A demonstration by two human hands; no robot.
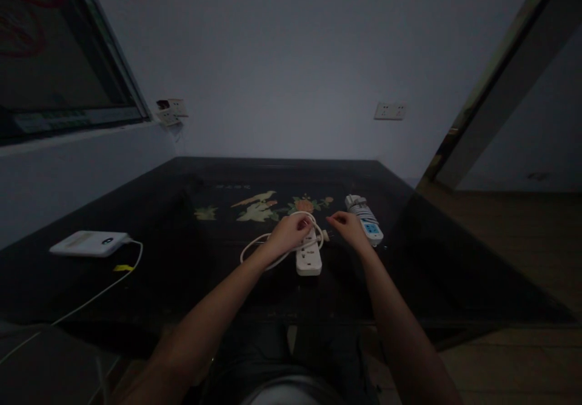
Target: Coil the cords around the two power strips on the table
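Far left on the dark tabletop (pixel 191 296), a white power bank (pixel 90 243) lies with its cable (pixel 137 258) trailing past a yellow strip (pixel 122 267). Now the middle: the left hand (pixel 290 233) curls its fingers at a looped white cord (pixel 248 248), over the far end of a white power strip (pixel 309 263); whether that grip is closed on the cord, can't tell! Just right, a plug (pixel 325 235), then the right hand (pixel 347 226), fingers bent, its grip unclear too, right beside a cord-wrapped power strip with blue sockets (pixel 373 230).
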